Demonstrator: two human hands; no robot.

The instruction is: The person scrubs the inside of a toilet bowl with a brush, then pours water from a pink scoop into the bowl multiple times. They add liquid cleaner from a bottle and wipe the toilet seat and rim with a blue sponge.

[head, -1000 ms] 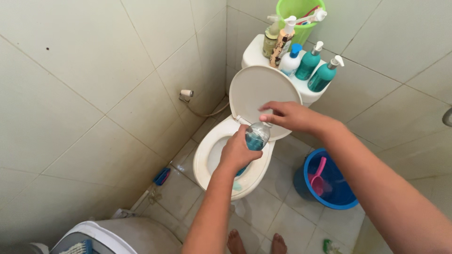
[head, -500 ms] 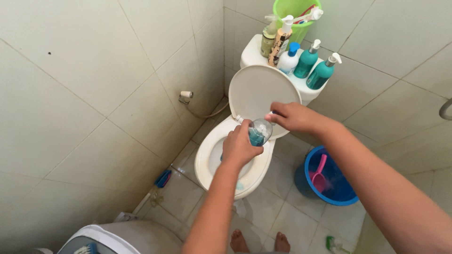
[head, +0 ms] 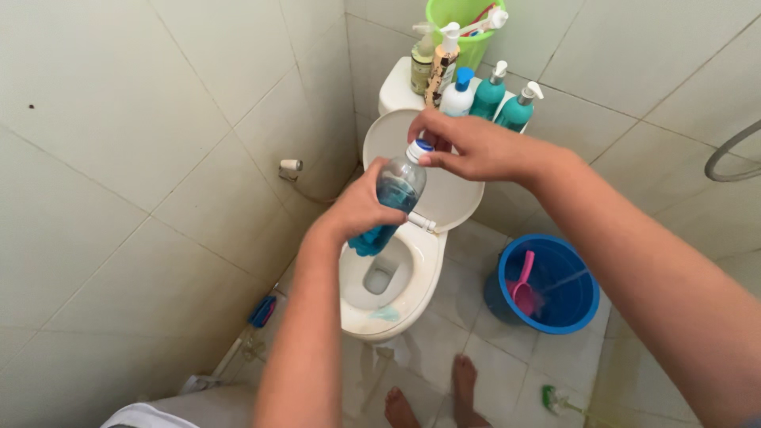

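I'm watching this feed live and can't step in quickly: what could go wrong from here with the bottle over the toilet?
1. The right hand pinches the white cap directly above the open toilet bowl; if it comes loose, it could fall in.
2. The left hand holds the clear bottle of blue liquid tilted; liquid might spill onto the wet floor tiles near the bare feet.

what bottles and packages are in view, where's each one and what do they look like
Clear plastic bottle: blue liquid, white-and-blue cap, left hand around it, right hand at the cap, above the toilet.
Two teal pump bottles: on the toilet tank.
White bottle, blue cap: beside them.
Patterned pump bottle and olive bottle: tank's left end.
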